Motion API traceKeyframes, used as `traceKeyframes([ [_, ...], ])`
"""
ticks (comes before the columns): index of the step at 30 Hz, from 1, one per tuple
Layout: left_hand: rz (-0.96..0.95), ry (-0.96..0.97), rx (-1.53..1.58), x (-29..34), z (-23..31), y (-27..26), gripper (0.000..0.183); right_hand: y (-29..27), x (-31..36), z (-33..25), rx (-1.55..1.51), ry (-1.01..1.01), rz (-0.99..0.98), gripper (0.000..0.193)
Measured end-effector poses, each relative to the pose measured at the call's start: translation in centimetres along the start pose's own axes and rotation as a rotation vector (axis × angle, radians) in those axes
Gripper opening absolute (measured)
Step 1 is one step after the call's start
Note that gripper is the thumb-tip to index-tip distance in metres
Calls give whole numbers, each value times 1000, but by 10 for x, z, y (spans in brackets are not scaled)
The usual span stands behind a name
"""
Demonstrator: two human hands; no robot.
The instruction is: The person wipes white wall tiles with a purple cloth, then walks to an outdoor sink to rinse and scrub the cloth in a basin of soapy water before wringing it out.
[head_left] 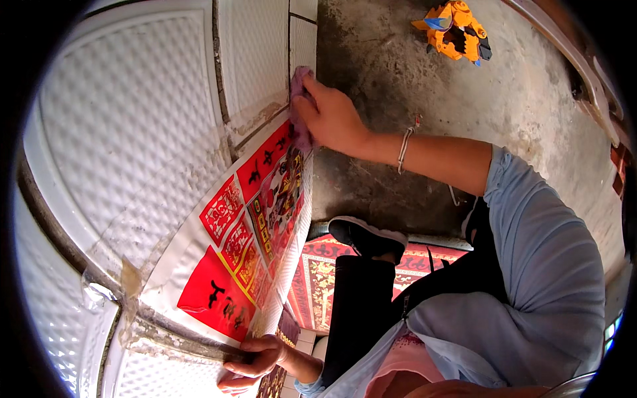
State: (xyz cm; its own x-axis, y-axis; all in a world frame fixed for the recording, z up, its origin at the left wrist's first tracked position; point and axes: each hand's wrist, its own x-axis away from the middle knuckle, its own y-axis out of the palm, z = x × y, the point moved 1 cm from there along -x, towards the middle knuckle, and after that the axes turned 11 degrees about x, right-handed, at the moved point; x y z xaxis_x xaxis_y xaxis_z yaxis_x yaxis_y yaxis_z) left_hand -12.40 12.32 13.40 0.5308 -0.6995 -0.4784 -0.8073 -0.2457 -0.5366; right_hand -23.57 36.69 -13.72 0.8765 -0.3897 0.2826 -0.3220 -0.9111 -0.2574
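My right hand (pixel 334 121) is closed on a crumpled purple cloth (pixel 302 136). It presses the cloth to the white tiled wall (pixel 126 99), at the upper end of a red printed poster (pixel 215 292). The poster has black lettering, yellow strips and a coloured picture, and lies flat on the tiles. At the poster's lower end my left hand (pixel 259 361) rests against the wall with its fingers stretched out, holding nothing. A white bracelet (pixel 403 149) circles my right wrist.
An orange toy (pixel 458 30) with blue and black parts lies on the stained concrete floor (pixel 517 99). Below is a red patterned mat (pixel 318 275), near my black shoe (pixel 368 235). Brown tape residue (pixel 131 278) clings to the tile joints. A curved brown furniture edge (pixel 564 46) runs along the right.
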Motion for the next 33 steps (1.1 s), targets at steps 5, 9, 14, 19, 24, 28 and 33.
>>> traceKeyframes([
  [5, -8, -9, 4, 1, 2, 1, 41, -2, -44, 48, -191, 432, -245, 18],
  [9, -13, 14, -25, 2, 1, 0, 41, -4, -19, 11, 64, 126, -92, 24],
  [14, 42, 6, -21, -3, 0, 0, 40, -20, -18, -20, 41, -54, 65, 27],
  [19, 81, -29, -22, -1, 7, 6, 39, -15, -71, 25, 149, 20, 246, 24],
  [24, 73, 1, -55, -1, 2, 2, 38, -4, -12, 9, 53, 15, 48, 22],
  [28, 75, -15, -52, -5, 5, 2, 39, -14, -14, -12, 43, -195, 207, 24],
  [33, 6, -16, -40, -2, 4, 1, 41, -22, -38, -6, 216, -191, 246, 32],
])
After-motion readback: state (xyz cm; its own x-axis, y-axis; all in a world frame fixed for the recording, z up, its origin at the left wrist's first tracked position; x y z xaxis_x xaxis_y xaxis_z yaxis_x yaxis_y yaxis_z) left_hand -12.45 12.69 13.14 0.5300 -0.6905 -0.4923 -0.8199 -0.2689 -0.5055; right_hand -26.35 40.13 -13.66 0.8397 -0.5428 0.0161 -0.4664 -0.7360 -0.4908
